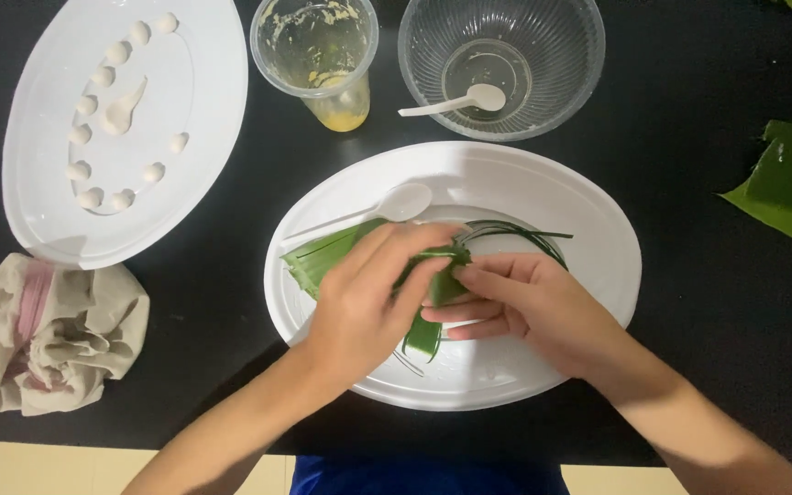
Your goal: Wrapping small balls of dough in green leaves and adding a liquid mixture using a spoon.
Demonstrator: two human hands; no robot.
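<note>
A folded green leaf parcel [442,284] is pinched between the fingertips of the left hand [368,302] and right hand [533,307], both closed on it, above the white oval foam plate [598,229]. Folding appears partly done; loose leaf strips [323,257] lie beyond the left fingers, untied.

Bare black table [689,302] lies open right of the near plate [598,220]. Behind it, the plastic cup [318,55] and glass bowl [501,64] stand close together, blocking passage.

green leaf parcel [446,280] | folded, thin strips trailing | over white plate [598,229]
</note>
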